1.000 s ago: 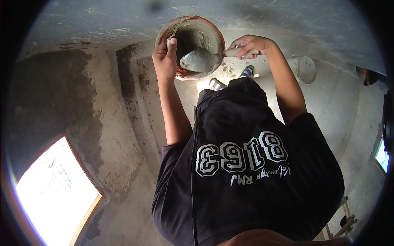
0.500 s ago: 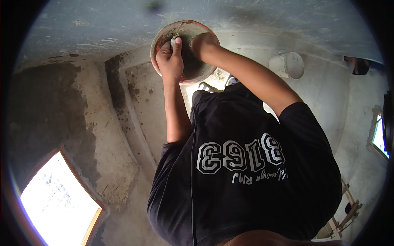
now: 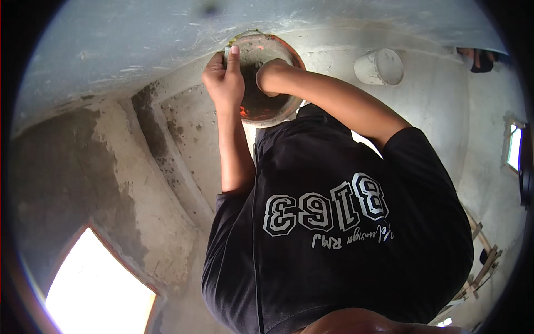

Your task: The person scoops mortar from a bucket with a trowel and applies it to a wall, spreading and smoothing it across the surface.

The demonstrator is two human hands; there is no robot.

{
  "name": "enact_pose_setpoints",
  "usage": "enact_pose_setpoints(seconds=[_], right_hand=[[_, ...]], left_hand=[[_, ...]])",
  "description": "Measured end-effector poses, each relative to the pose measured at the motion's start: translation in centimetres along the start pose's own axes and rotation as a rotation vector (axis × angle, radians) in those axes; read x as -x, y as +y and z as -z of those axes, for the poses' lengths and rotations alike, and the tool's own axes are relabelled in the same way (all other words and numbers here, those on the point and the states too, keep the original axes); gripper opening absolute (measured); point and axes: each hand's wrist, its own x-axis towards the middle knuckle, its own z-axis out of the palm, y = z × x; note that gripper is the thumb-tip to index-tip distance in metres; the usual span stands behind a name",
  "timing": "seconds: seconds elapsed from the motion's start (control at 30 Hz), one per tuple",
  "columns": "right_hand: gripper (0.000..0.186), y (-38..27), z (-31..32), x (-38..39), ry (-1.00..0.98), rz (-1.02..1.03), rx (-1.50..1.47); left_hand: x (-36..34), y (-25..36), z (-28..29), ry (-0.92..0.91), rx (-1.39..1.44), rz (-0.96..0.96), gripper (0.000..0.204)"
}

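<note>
A round bucket (image 3: 293, 50) with a worn orange-red rim is in front of me at the top of the view, grey and dirty inside. My left hand (image 3: 225, 72) is closed at its left edge with the thumb up, wrapped around a pale handle grip (image 3: 227, 51). From that grip a thin yellowish handle wire (image 3: 245, 34) arcs over the far rim. My right hand (image 3: 271, 77) reaches down into the bucket from the right, bent at the wrist. Its fingers are hidden inside, so whatever they hold or touch does not show.
A whitish bucket (image 3: 380, 67) lies tipped to the right. Rough, partly plastered walls (image 3: 139, 195) surround me. Bright window openings show at left (image 3: 100, 284) and right (image 3: 514, 146). Wooden pieces (image 3: 481, 256) stand at lower right, and a dark item (image 3: 481, 60) is at upper right.
The bucket sits slightly lower and closer to my body. My left hand has shifted from over the bucket's opening outward to its left edge, carrying the handle. My right hand stays inside.
</note>
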Motion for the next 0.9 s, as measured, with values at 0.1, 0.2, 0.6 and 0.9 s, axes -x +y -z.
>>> enact_pose_setpoints(seconds=[0.1,0.2,0.6,0.9], right_hand=[[0.027,1.5,-0.2,-1.4,-0.030,0.075,0.010],[0.022,2.1,-0.4,-3.0,-0.131,0.162,-0.016],[0.019,6.7,0.1,-0.7,-0.152,0.199,-0.781],[0.050,14.0,-9.0,7.8,0.146,0.651,-1.393]], left_hand=[[-0.6,-0.4,-0.5,-0.028,-0.025,0.029,0.037],[-0.8,0.3,-0.4,-0.004,0.058,0.055,0.035],[0.9,-1.4,0.2,-0.135,-0.069,-0.096,0.029],[-1.2,3.2,6.7,0.101,-0.005,0.221,0.034]])
